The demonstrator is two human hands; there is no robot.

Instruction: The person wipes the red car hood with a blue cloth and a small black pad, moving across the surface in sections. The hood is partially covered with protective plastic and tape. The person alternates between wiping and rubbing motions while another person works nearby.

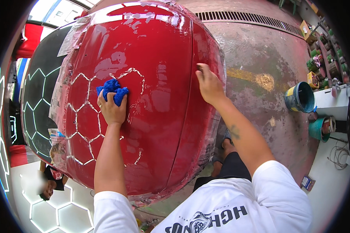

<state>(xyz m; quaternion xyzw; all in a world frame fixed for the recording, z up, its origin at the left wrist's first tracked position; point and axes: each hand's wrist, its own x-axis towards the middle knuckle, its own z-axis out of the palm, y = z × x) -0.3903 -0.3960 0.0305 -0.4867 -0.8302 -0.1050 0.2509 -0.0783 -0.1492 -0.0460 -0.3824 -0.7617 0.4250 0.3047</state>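
Head view: glossy red car body panel (pixel 159 97), reflecting hexagon lights. Left hand (pixel 112 110) grips crumpled blue microfibre cloth (pixel 112 90) against it. Right hand (pixel 209 83) rests flat, open, holding nothing.

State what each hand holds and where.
Left hand presses a bunched blue cloth by its lower part against the red car panel. Right hand rests bare on the panel.

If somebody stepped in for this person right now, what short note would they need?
Left hand: pressing a blue cloth flat on the glossy red car panel, among reflected hexagon lines.
Right hand: bare, fingers resting at the panel's right edge, holding nothing.
Masking paper covers the panel's left side.
Buckets stand on the floor to the right.
How much is wiped cannot be told; the cloth sits left of centre.
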